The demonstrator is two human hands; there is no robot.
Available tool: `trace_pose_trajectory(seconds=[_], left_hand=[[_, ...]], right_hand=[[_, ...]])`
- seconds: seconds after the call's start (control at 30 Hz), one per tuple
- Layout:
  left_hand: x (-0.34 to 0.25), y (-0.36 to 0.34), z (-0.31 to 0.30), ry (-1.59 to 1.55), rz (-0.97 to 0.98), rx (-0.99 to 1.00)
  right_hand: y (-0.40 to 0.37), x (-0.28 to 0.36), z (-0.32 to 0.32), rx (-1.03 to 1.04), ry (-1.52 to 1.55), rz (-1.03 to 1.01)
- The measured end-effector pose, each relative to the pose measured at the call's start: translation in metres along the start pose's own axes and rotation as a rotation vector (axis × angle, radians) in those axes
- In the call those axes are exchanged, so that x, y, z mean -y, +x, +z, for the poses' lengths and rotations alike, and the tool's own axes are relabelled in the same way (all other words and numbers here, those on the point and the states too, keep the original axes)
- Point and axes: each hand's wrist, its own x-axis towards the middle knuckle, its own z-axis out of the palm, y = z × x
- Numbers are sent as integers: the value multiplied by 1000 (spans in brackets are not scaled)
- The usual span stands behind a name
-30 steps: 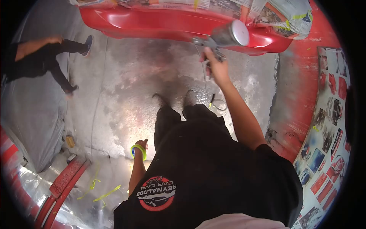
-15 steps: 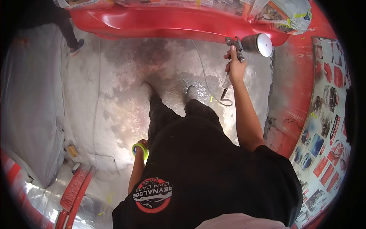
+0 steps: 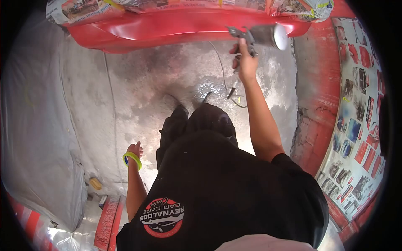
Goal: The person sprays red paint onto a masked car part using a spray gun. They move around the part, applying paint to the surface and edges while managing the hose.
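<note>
Gripped in my right hand (image 3: pixel 247 65) is a spray gun (image 3: pixel 246 37), held just in front of a glossy red car bumper (image 3: pixel 167 27). Its cup (image 3: pixel 266 37) points to the right and has a pale round end; the gun is slightly blurred. My left hand (image 3: pixel 135 149) hangs low at my left side, empty, with its fingers loosely bent and partly apart. A yellow-green ring, like a roll of masking tape (image 3: pixel 137 159), sits around my left wrist.
Newspaper (image 3: pixel 90 10) covers the area above the bumper. An air hose (image 3: pixel 222 62) trails over the stained concrete floor (image 3: pixel 138 100). Grey sheeting (image 3: pixel 37 125) hangs at left, near a yellowish block (image 3: pixel 96 183) and red parts (image 3: pixel 108 221). A picture poster (image 3: pixel 356 125) lines the right.
My right hand and the spray gun have moved left and up along the bumper. My left hand has swung outward from my leg. The person at upper left is out of view.
</note>
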Motion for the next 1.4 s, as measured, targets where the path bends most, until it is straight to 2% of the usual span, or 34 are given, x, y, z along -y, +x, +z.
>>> trace_pose_trajectory(seconds=[0.1,0.13,0.2,0.33,0.47,0.7,0.83,0.97,1.07,1.17,1.4], left_hand=[[9,21,3,91,-41,131],[5,22,6,136,-80,193],[4,14,14,240,-42,192],[-1,5,7,278,3,173],[-12,4,-12,254,32,128],[-23,4,-24,270,22,135],[-25,-1,-18,304,47,138],[-21,-5,-17,285,92,131],[-15,-4,-18,257,107,129],[-7,-3,-19,263,43,140],[16,-2,-24,211,-65,142]], right_hand=[[-5,-7,-11,-194,2,-38],[-9,-9,-11,-188,-3,-21],[-14,-13,-10,-173,-12,15],[-27,-25,18,-56,126,74],[-33,-36,45,-48,182,71],[-74,-3,96,376,307,138],[-80,14,127,432,332,135],[-83,6,144,375,261,111],[-80,-16,151,212,94,92],[-82,-17,152,190,53,180],[-98,18,148,479,309,97]])
